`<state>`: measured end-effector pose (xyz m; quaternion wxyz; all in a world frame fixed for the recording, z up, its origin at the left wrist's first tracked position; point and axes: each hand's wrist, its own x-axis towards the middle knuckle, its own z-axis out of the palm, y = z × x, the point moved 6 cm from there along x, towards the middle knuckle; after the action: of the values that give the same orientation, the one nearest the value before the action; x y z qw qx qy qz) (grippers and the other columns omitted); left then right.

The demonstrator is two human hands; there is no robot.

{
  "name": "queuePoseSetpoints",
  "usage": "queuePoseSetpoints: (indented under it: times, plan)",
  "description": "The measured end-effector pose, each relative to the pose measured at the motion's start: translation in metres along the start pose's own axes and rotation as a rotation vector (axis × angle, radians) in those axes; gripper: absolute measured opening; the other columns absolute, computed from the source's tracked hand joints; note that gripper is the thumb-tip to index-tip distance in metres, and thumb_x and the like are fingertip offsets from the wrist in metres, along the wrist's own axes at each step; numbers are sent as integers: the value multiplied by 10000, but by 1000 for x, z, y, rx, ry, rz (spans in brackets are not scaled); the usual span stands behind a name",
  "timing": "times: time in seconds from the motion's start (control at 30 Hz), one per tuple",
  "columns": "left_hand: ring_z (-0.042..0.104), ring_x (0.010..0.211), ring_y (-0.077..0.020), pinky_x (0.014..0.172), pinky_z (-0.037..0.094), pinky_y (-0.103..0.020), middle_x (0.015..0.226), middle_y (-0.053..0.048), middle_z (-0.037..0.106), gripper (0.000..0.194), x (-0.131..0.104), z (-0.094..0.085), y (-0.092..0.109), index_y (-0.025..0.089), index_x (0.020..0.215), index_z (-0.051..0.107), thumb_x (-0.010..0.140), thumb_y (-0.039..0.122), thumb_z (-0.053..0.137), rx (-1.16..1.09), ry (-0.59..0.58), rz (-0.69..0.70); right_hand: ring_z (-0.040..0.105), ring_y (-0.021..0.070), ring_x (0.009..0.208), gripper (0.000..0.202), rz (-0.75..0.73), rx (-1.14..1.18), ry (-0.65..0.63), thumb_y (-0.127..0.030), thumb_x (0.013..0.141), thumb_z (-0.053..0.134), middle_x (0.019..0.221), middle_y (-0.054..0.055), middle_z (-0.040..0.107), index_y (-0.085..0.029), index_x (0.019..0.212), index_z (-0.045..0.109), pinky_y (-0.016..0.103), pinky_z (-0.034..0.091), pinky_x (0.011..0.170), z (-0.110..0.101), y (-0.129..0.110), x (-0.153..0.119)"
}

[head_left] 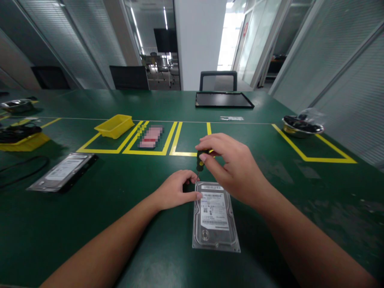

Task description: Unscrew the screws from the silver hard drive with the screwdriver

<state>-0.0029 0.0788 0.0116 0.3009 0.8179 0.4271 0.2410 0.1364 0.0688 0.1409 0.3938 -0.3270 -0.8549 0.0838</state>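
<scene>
A silver hard drive (pixel 214 212) with a white label lies flat on the green table in front of me. My left hand (pixel 180 190) grips its upper left edge, the thumb resting on top and the fingers curled near the far left corner. In my right hand (pixel 229 160) is a screwdriver (pixel 200 161) with a dark handle and yellow marks, held nearly upright between thumb and fingers. Its thin shaft reaches down to the drive's far left corner. Whether the tip sits in a screw is too small to tell.
Another hard drive (pixel 66 170) lies at left, near a black cable (pixel 27 174). Beyond are a yellow tray (pixel 115 126), a pixelated pinkish item (pixel 151 136), a flat black-framed panel (pixel 224 100) and, at right, a metal bowl (pixel 303 130). Yellow tape (pixel 330 160) marks the green tabletop.
</scene>
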Motion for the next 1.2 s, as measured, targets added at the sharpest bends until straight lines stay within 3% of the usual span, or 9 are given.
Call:
queuePoseSetpoints:
  times: [0.17, 0.43, 0.57, 0.8, 1.2]
  plan:
    - [544, 827, -193, 743, 415, -310, 917, -31, 623, 389, 1, 2, -1, 189, 998, 604, 775, 495, 694, 21, -3, -3, 576, 144, 876, 79, 19, -25, 55, -175, 879, 581, 904, 32, 629, -178, 905, 655, 266, 459, 775, 0, 3, 1]
    - [537, 809, -180, 731, 397, -297, 913, -11, 608, 370, 2, 0, 0, 189, 943, 579, 775, 495, 703, 27, 1, 20, 614, 182, 992, 238, -16, -46, 7, -129, 879, 529, 1082, 52, 691, -162, 1078, 657, 326, 459, 884, 2, 0, 0]
    - [531, 778, -174, 708, 384, -289, 887, -2, 601, 362, 2, 0, 1, 189, 914, 572, 776, 497, 702, 36, 9, 16, 604, 168, 1031, 254, -44, -9, 23, -98, 878, 498, 1107, 72, 672, -138, 1059, 671, 312, 460, 917, 2, -3, 0]
    - [538, 818, -186, 729, 399, -298, 923, -18, 618, 372, 1, 1, 1, 185, 961, 583, 778, 485, 703, 36, -2, 16, 598, 144, 913, 133, -12, -2, 48, -158, 885, 573, 948, 45, 659, -168, 951, 688, 279, 475, 809, 2, -1, 2]
    - [534, 795, -180, 720, 388, -301, 919, -10, 616, 374, 2, 0, 1, 187, 919, 559, 769, 492, 715, 36, -2, 17, 603, 135, 1099, 366, -102, 18, -18, -17, 855, 458, 1166, 73, 672, -95, 1148, 662, 270, 460, 983, 3, -2, 1]
